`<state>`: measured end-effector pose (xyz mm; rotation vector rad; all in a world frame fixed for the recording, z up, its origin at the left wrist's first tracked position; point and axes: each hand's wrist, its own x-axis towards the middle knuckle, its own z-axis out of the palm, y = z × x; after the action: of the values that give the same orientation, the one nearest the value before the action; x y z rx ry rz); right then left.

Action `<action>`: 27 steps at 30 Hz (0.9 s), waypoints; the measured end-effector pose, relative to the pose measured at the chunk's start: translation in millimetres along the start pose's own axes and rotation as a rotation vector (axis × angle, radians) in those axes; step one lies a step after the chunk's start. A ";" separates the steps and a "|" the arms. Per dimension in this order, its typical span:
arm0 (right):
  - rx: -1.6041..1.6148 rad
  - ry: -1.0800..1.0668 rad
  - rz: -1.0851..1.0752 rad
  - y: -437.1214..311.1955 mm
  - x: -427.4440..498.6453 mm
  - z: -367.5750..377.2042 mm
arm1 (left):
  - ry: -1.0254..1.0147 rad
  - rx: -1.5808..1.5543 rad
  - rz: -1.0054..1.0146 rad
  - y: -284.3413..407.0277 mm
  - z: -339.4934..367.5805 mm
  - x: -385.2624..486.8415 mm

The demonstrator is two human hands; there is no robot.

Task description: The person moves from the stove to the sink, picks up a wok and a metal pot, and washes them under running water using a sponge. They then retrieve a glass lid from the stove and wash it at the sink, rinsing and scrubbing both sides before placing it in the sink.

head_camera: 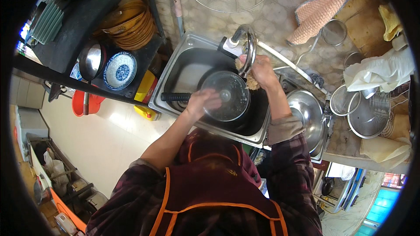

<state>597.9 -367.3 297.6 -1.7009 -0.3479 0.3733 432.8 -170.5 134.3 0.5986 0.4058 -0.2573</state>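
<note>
A round clear lid with a small central knob is over the steel sink basin. My left hand is at the lid's left side, its fingers blurred, so I cannot tell whether it grips the rim or rests on the lid. A black ribbed pan handle sticks out to the left of that hand; the rest of the pan is mostly hidden. Behind the curved chrome faucet, my right hand holds a tan scrubbing cloth, partly covered by the spout.
A large steel bowl fills the right basin. Wire strainers crowd the counter farther right. To the left, a dark shelf carries stacked brown baskets and blue-patterned plates. A red bucket stands on the floor.
</note>
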 end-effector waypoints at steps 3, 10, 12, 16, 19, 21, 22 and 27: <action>-0.004 0.033 -0.027 -1.7 0.0 11.9 | 0.006 0.001 -0.019 -5.0 7.4 0.0; 0.000 0.016 0.058 12.2 3.1 13.6 | 0.023 -0.020 -0.045 -16.7 27.0 -2.4; -0.155 -0.002 0.054 22.0 -2.4 9.2 | -0.006 -0.065 -0.020 -20.0 31.9 -5.4; -0.353 0.133 0.026 49.1 -44.6 15.8 | 0.025 -0.125 -0.012 -29.2 41.6 -9.0; -0.982 0.175 -0.367 72.6 -83.4 31.4 | -0.043 -0.140 0.015 -30.7 46.6 -8.4; -1.115 0.091 -0.414 87.3 -105.7 29.9 | -0.055 -0.132 0.045 -28.6 47.2 -10.1; -1.119 0.048 -0.456 93.1 -106.1 25.7 | -0.050 -0.107 0.055 -27.8 47.0 -11.7; -0.914 0.159 -0.317 104.2 -82.9 27.5 | -0.082 -0.096 -0.094 -32.5 44.9 -13.8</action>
<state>513.4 -395.1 194.8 -2.4881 -0.7307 -0.2042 422.4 -221.4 158.1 0.4735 0.3653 -0.3496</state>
